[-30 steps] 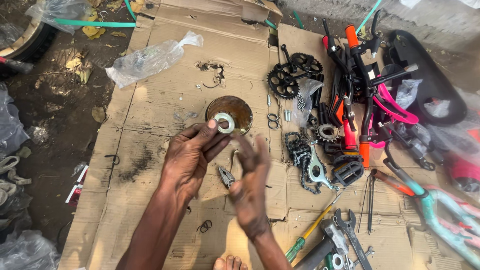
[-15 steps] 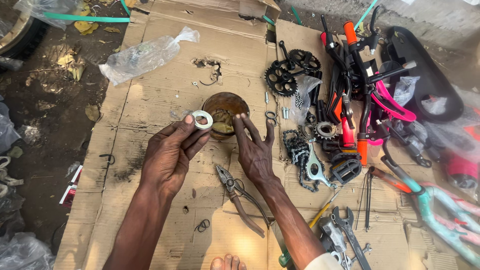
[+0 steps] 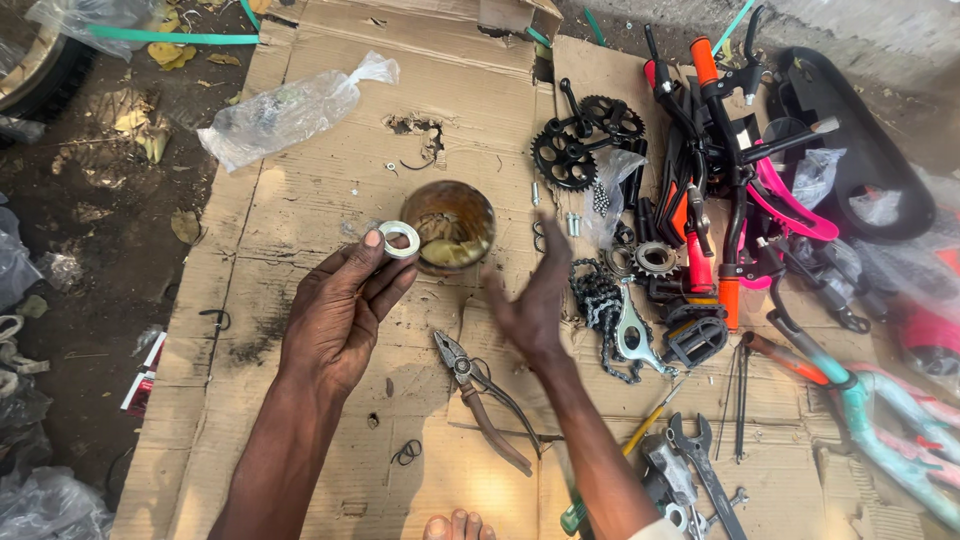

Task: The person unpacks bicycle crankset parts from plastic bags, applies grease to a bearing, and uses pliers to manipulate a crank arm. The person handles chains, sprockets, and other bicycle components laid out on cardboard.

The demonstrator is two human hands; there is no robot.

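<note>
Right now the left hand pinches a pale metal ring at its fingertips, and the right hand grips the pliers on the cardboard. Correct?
Not quite. The right hand is empty, open and blurred; the pliers lie untouched on the cardboard beside it. The left hand does pinch the pale ring, as the head view shows.

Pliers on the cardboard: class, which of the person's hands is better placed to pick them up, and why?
Probably the right hand: it is open, holds nothing and hovers just above the pliers. The left hand already pinches a metal ring in its fingertips.
</note>
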